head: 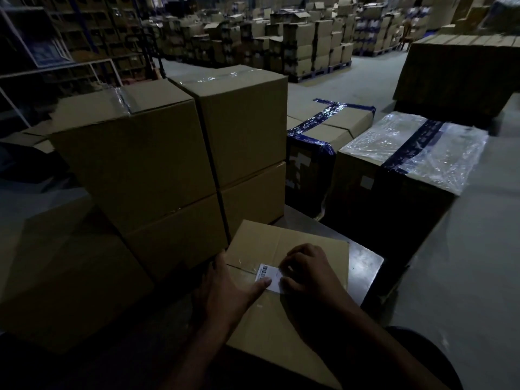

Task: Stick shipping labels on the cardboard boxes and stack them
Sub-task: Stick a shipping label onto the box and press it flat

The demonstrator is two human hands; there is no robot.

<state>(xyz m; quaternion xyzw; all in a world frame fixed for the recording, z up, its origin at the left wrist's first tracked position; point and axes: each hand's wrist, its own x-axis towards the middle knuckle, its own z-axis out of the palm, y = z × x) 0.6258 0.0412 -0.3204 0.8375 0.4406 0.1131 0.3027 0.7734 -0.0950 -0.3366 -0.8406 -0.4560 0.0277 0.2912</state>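
Head view: A cardboard box (287, 299) lies flat-topped in the near foreground, resting on a grey metal surface (365, 266). A white shipping label (267, 275) with a barcode sits on the box top, close to the taped centre seam.

The left hand (228, 288) lies over the left edge of the box, with its thumb extended flat onto the label's lower left part. The right hand (309, 270) rests on the label's right side, fingers curled downward against it; whether they pinch the label or only press it cannot be told.

Directly behind the box stand two stacks of plain boxes (180, 164), two high, touching side by side. To the right, on the floor, sit a blue-taped box (323, 136) and a plastic-wrapped box (408, 153).
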